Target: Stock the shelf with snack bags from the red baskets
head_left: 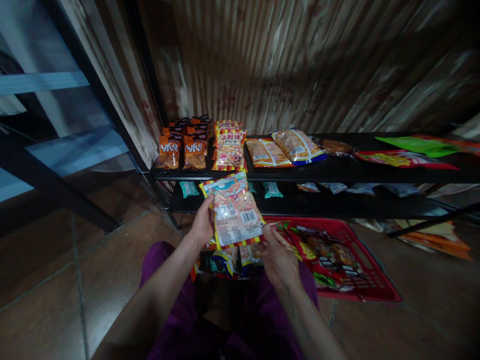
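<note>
My left hand clasps the packet by its left edge; my right hand pinches its lower right corner. The packet hangs between them, barcode up, just left of the basket.

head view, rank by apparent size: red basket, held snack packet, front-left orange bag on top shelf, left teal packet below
1. red basket
2. held snack packet, though it is nearest the camera, so its lead over the bag is unsure
3. front-left orange bag
4. left teal packet
</note>
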